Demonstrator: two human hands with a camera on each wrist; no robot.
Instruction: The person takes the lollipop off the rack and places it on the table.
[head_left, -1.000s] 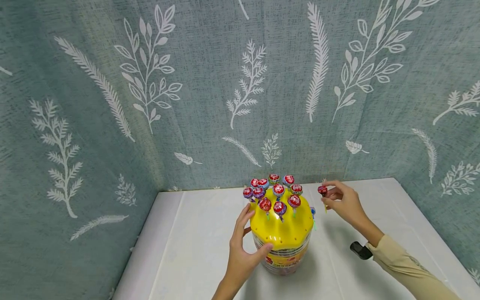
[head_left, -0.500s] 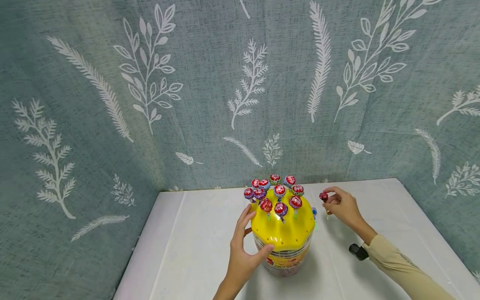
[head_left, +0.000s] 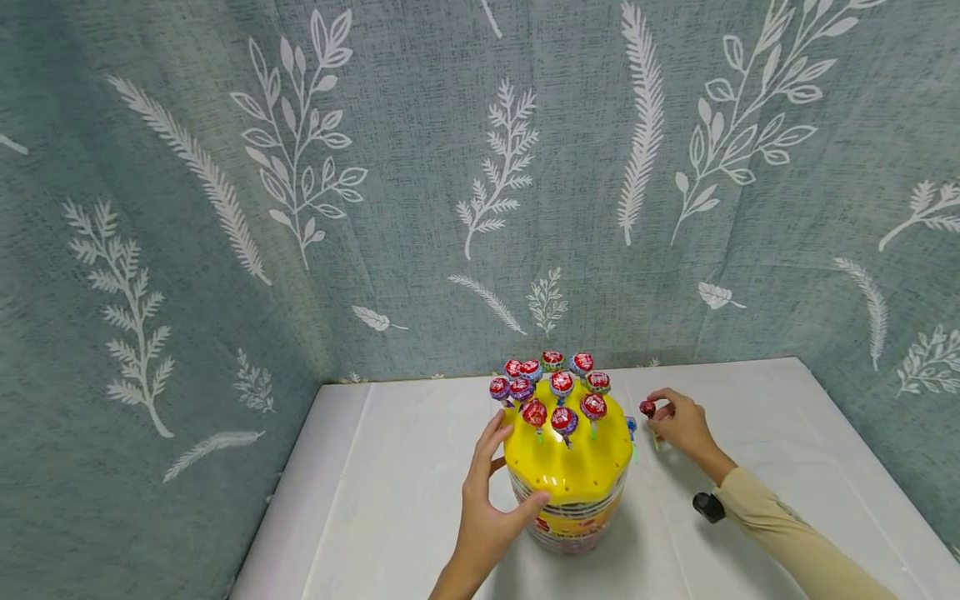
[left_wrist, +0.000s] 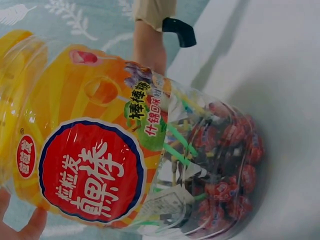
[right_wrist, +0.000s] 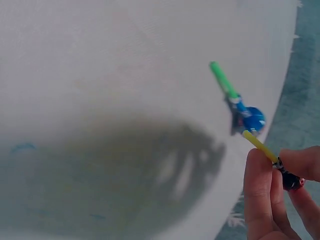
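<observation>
A clear plastic jar (left_wrist: 92, 172) with a yellow lid (head_left: 567, 467) stands on the table, and several wrapped lollipops (head_left: 561, 383) stick up from the lid. My left hand (head_left: 487, 508) grips the lid's left side, thumb at the front and fingers along the far left. Right of the jar, my right hand (head_left: 681, 427) pinches a dark red lollipop (right_wrist: 291, 181) just below its head; its yellow stick points away from the fingers. A blue lollipop (right_wrist: 252, 119) with a green stick lies on the table between jar and right hand. Many red-wrapped lollipops (left_wrist: 220, 190) show inside the jar.
The table (head_left: 397, 483) has a white cover. A grey-green leaf-patterned curtain (head_left: 420, 208) hangs behind it and at both sides. A black wrist camera (head_left: 708, 507) sits at the right sleeve (head_left: 772, 517).
My right hand has come down a little toward the table with the lollipop still pinched. The left hand keeps its hold on the lid. The view has shifted slightly.
</observation>
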